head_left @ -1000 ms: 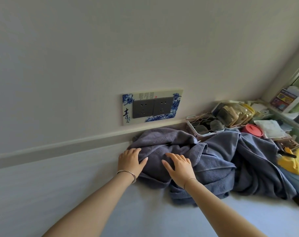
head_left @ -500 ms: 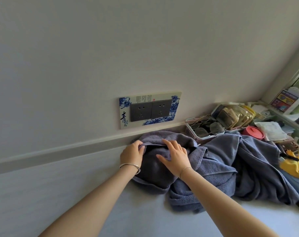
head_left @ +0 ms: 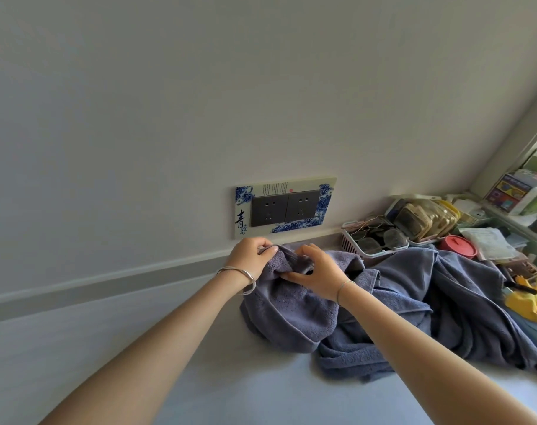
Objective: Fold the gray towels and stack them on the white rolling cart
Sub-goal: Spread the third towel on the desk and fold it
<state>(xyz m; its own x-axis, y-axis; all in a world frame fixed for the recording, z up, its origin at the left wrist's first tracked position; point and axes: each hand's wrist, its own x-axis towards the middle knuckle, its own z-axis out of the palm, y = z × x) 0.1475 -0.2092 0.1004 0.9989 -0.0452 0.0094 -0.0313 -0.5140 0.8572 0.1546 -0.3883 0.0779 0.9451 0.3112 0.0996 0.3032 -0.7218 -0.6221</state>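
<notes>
Progress: early going here, by the look of it. Nothing folded is on show, no stack anywhere, and the white rolling cart is not in shot at all.
Left to do: find the edges, square the cloth up, fold it, then the same for whatever else is in that heap, then carry it all to the cart.
Left hand [head_left: 251, 254]: curled closed over the top edge of the slate-gray terry towel [head_left: 287, 305], thumb and fingers pinching a bunched ridge of it, a silver bangle at the wrist.
Right hand [head_left: 317, 276]: just beside the left, fingers bent and clamped on the same bunched edge, a thin bracelet at the wrist.
Where the towel is: on a pale flat surface, up against the wall, directly below a blue-and-white patterned socket plate [head_left: 285, 207].
How it looks: thick, looped pile, soft and floppy, hanging from the two grips in loose folds, no crisp crease anywhere.
The rest of the pile: more crumpled gray toweling [head_left: 457, 305] sprawls to the right, touching the held one. How many towels are in there, I cannot tell.
Neighbours: a small white plastic basket of eyeglasses [head_left: 376, 239] sits at the heap's far edge.
</notes>
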